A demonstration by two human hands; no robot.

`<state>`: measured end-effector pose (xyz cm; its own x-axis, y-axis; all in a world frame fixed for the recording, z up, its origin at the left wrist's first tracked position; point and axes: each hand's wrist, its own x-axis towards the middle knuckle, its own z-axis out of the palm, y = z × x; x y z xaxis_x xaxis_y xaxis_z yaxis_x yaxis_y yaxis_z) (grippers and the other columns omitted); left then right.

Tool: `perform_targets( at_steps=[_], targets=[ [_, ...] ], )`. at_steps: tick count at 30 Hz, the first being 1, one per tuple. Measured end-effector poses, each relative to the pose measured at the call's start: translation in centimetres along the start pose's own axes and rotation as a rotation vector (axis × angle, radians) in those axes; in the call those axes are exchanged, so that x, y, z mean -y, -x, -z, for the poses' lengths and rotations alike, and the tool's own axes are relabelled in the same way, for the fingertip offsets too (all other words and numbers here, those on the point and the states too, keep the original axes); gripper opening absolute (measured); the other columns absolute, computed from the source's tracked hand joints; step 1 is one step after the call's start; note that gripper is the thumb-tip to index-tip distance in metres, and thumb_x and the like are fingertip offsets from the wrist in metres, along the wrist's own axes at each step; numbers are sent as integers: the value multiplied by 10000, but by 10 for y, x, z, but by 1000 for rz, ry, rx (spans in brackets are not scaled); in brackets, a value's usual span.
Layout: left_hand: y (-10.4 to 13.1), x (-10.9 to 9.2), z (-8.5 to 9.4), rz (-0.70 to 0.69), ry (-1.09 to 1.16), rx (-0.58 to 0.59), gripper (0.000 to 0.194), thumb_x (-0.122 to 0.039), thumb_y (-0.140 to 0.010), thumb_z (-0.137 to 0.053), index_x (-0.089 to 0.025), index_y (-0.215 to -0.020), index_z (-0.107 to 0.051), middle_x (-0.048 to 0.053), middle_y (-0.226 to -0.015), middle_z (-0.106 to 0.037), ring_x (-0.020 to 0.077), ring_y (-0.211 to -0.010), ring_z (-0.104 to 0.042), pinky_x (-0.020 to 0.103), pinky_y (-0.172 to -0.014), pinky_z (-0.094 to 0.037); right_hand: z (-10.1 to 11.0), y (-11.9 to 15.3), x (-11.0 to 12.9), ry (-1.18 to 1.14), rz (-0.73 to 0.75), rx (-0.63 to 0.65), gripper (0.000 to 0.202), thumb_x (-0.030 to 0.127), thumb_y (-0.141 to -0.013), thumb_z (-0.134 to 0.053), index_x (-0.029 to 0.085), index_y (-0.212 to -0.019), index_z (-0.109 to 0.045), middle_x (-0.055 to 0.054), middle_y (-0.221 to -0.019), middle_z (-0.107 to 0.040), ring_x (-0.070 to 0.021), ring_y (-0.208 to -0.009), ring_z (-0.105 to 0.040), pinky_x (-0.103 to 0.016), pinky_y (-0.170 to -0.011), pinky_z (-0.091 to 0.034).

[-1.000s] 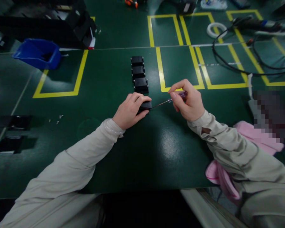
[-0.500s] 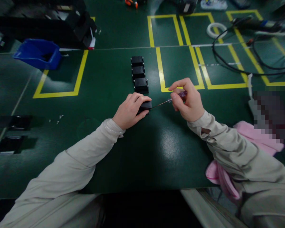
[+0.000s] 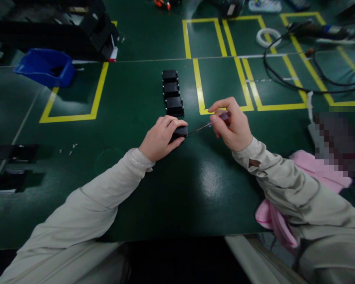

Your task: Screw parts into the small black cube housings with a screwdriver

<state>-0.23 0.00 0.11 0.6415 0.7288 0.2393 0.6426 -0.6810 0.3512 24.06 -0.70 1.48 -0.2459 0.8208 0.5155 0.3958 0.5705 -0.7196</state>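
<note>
My left hand (image 3: 162,137) grips a small black block (image 3: 180,132) from its left side and presses it on the green table (image 3: 171,197); the fingers cover much of it. In my right hand (image 3: 232,124) is a screwdriver (image 3: 224,116) with a translucent purple handle, held between thumb and fingers. Its thin shaft slants down to the left, and the tip meets the block's right end. Just beyond the left hand, three similar black blocks (image 3: 174,104) stand in a column, with small shiny screws showing at their sides.
Several small screws (image 3: 73,146) lie at left, near dark flat pieces (image 3: 10,180). A blue bin (image 3: 45,67) stands by black racks (image 3: 97,35). White tape (image 3: 268,38), a black cable (image 3: 268,67) and pink cloth (image 3: 322,167) are at right. Yellow tape (image 3: 199,86) marks the table.
The whole view has shifted very slightly. The screwdriver's handle looks a little turned in my right hand; its tip stays at the block, and my left hand keeps its hold.
</note>
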Motion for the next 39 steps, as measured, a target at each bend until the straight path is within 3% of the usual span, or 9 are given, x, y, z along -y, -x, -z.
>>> perform_targets(
  at_steps=[4,10,16,21,26,31,36,39],
  targets=[
    [0,0,0,0,6,0,366,-262,-904,-551,-203,-1257,-474,98,-1200,-537,267,-1132,-495,460,-965,-451,0,-1,1,21,5,3,175,392,-941,-495,220,-919,-524,20,-781,-553,-68,-547,-489,-248,-531,-431],
    [0,-1,1,3,-3,0,360,-267,-907,-546,-198,-1254,-478,99,-1197,-535,263,-1125,-496,446,-958,-454,1,-1,3,22,17,-7,194,385,-943,-486,215,-1029,-522,12,-810,-547,-82,-595,-527,-256,-546,-446],
    [-1,0,0,5,5,3,365,-273,-904,-547,-194,-1255,-482,102,-1196,-536,268,-1128,-493,456,-965,-448,2,-2,5,56,53,18,142,346,-945,-497,216,-889,-512,34,-756,-550,-52,-522,-488,-237,-524,-413],
    [-1,0,0,6,1,3,368,-274,-904,-549,-204,-1259,-478,96,-1194,-536,266,-1134,-494,459,-970,-448,1,-1,5,55,60,-4,141,343,-953,-460,221,-1004,-509,16,-810,-566,-75,-593,-547,-246,-559,-452],
    [0,-1,0,5,-4,4,363,-285,-914,-538,-194,-1260,-478,103,-1198,-532,264,-1128,-492,448,-968,-448,2,-1,6,87,66,21,137,347,-948,-484,218,-913,-516,30,-760,-559,-58,-542,-511,-234,-542,-439],
    [0,0,0,6,4,5,364,-275,-913,-536,-188,-1262,-479,104,-1198,-532,264,-1124,-493,444,-964,-448,1,-1,5,69,77,-23,170,361,-956,-460,216,-1012,-529,1,-867,-571,-80,-629,-565,-251,-582,-473],
    [1,0,1,9,20,12,366,-266,-910,-538,-202,-1265,-475,99,-1216,-532,266,-1145,-488,450,-974,-444,1,-2,7,101,94,-12,159,361,-946,-492,214,-905,-539,21,-781,-563,-64,-570,-540,-234,-550,-451],
    [1,0,2,7,18,17,364,-258,-914,-532,-197,-1268,-472,99,-1219,-532,262,-1148,-489,444,-980,-444,1,-1,7,95,90,-32,162,358,-951,-481,211,-945,-551,12,-805,-566,-69,-588,-548,-241,-569,-467]
  ],
)
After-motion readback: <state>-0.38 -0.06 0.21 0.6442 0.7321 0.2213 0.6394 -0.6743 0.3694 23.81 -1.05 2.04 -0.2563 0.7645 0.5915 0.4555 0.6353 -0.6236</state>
